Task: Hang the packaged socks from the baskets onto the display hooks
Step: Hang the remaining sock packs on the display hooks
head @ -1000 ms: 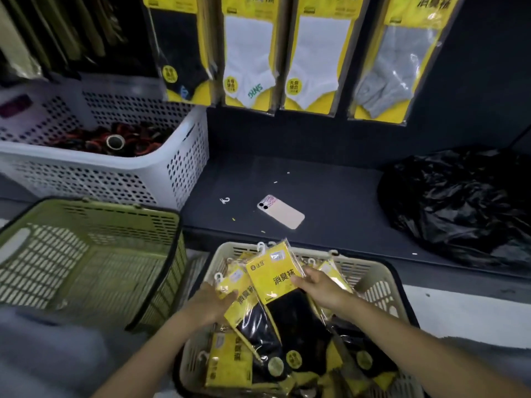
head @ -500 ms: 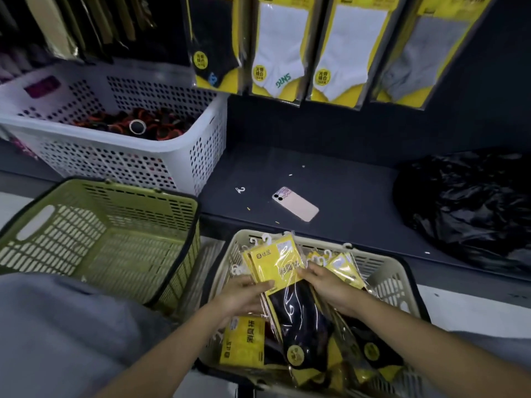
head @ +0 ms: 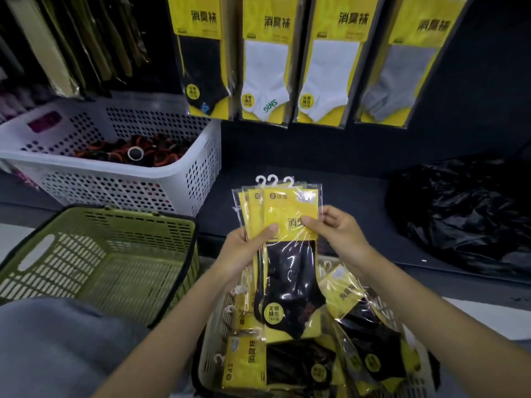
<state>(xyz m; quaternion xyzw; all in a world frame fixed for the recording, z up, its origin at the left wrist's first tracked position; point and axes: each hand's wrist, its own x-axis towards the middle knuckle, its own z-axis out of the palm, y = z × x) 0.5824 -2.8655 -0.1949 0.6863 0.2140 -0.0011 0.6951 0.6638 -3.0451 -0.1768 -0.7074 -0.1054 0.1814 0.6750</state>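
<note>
Head view: both forearms reach forward over a cream basket (head: 207,366) at the bottom edge.
Cream basket: more sock packs (head: 244,366) lie in it, loose and overlapping.
Left hand (head: 247,248): the thumb lies across the yellow card with the fingers behind, gripping the left edge of the held packs (head: 290,211).
Right hand (head: 339,228): the thumb and fingers pinch the right side of the front pack's card.
Position: the held packs form a fanned stack of at least three, upright and lifted clear above the cream basket. Their white hanger hooks (head: 274,180) stand side by side at the top.
Handling: they are probably light. The clear sleeves look slick, so the packs may slide on one another. The card header is likely the stiffest part and the sock below is soft. Best taken by the card just under the hanger, leaving the hook free.
Green basket (head: 115,254): sits left of the hands, beside the cream one.
White basket (head: 120,185): sits farther back on the ledge (head: 344,179), with dark and orange rolled items inside.
Black bag (head: 459,214): lies crumpled on the ledge at the right.
Display: four hung packs (head: 264,67) are on the back wall, one black, two white and one grey. The wall hooks are out of view above.
</note>
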